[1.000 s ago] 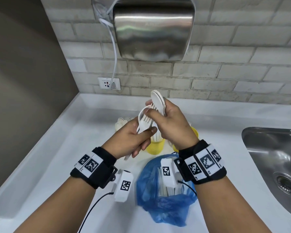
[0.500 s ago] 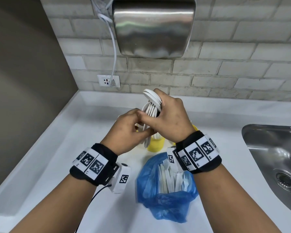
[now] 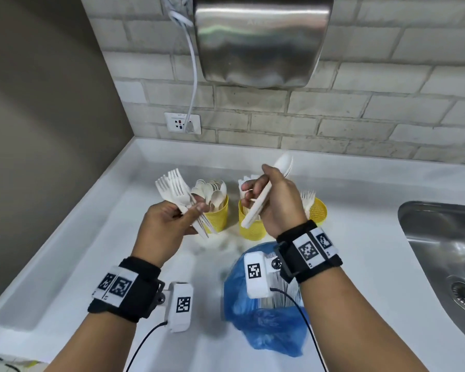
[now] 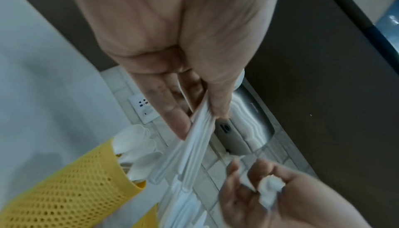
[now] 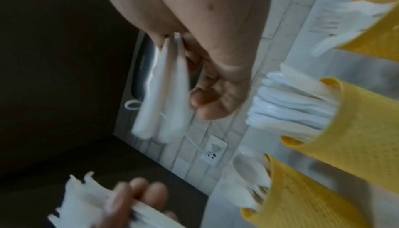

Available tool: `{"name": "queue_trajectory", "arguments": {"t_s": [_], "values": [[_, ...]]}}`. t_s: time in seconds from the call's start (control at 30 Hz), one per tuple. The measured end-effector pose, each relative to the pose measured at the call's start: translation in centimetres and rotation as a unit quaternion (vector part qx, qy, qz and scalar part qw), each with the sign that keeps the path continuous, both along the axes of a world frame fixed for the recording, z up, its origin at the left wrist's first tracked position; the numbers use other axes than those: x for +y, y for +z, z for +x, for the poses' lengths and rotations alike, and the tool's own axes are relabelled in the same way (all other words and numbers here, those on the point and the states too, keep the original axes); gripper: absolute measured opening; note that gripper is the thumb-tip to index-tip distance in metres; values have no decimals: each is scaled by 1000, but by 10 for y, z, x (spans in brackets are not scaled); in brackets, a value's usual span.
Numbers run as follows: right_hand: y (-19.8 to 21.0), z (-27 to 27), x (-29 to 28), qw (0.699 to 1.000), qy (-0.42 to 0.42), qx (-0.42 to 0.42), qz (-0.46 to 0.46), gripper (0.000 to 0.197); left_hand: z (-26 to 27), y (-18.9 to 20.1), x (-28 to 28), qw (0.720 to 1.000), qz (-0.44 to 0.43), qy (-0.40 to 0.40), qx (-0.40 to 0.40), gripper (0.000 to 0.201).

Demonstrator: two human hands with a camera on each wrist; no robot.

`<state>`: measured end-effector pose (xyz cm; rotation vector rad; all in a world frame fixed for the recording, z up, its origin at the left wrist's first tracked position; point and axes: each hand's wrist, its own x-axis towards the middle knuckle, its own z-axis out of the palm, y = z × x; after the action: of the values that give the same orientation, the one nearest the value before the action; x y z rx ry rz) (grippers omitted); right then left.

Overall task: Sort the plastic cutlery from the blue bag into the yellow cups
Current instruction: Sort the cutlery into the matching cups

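My left hand (image 3: 191,210) pinches a fan of several white plastic forks (image 3: 172,187) by the handles, left of the cups; the handles (image 4: 200,129) show in the left wrist view. My right hand (image 3: 258,183) grips a stack of white cutlery with rounded ends (image 3: 263,200) above the middle cup, seen blurred as a white stack (image 5: 164,95) in the right wrist view. Three yellow mesh cups stand on the counter: the left cup (image 3: 219,217) holds spoons, the middle cup (image 3: 249,230) flat white pieces, the right cup (image 3: 318,212) forks. The open blue bag (image 3: 269,326), with cutlery inside, lies below my right wrist.
A white counter (image 3: 118,237) runs to the brick wall. A steel sink (image 3: 446,251) lies at the right. A steel hand dryer (image 3: 261,41) hangs above the cups, its cable plugged into a wall socket (image 3: 182,122). A dark wall closes off the left.
Both hands held one mixed bundle together above the cups. They have pulled apart: the left hand took the forks to the left, and the right hand kept the other pieces.
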<state>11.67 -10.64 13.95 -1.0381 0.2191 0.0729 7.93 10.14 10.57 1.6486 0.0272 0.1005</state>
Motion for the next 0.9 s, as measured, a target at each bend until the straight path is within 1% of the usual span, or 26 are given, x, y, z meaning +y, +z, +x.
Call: {"name": "queue_trajectory", "arguments": {"t_s": [0.03,0.1,0.17,0.2,0.4,0.47,0.53,0.63,0.67,0.7,0.77,0.8,0.83,0.87,0.9], "values": [[-7,2,4,1000,-2,16,-26,51,-1,-2,4,1000,-6,6,4,12],[-17,6,15,990,4,32,-138,50,-3,-3,11,1000,0,14,4,12],[-23,11,28,967,26,14,-252,54,-5,-4,13,1000,10,14,-2,9],[-24,13,34,956,32,-1,-290,56,-6,-3,13,1000,13,12,-3,9],[-25,38,58,908,0,-83,-410,53,-7,1,15,1000,13,20,-11,10],[-33,47,64,880,-3,-98,-464,51,-7,2,15,999,29,18,-17,8],[-44,55,68,846,3,-102,-523,47,-6,3,14,999,41,19,-19,7],[-52,58,71,781,31,-129,-610,36,-6,5,13,998,57,14,-17,8],[-57,59,70,747,33,-145,-648,34,-6,5,12,998,64,8,-15,9],[-60,59,70,698,36,-167,-696,35,-6,6,12,997,71,2,-13,10],[-66,57,72,588,21,-225,-777,34,-5,7,11,996,83,-8,-10,11],[-67,56,73,551,21,-249,-796,34,-5,8,10,996,89,-12,-11,11],[-65,54,75,533,45,-260,-804,38,-4,8,10,995,96,-14,-13,11],[-64,53,75,523,94,-261,-806,48,-4,10,9,995,101,-16,-18,11],[-61,51,75,501,157,-250,-814,58,-3,11,8,994,109,-15,-24,11]]}}
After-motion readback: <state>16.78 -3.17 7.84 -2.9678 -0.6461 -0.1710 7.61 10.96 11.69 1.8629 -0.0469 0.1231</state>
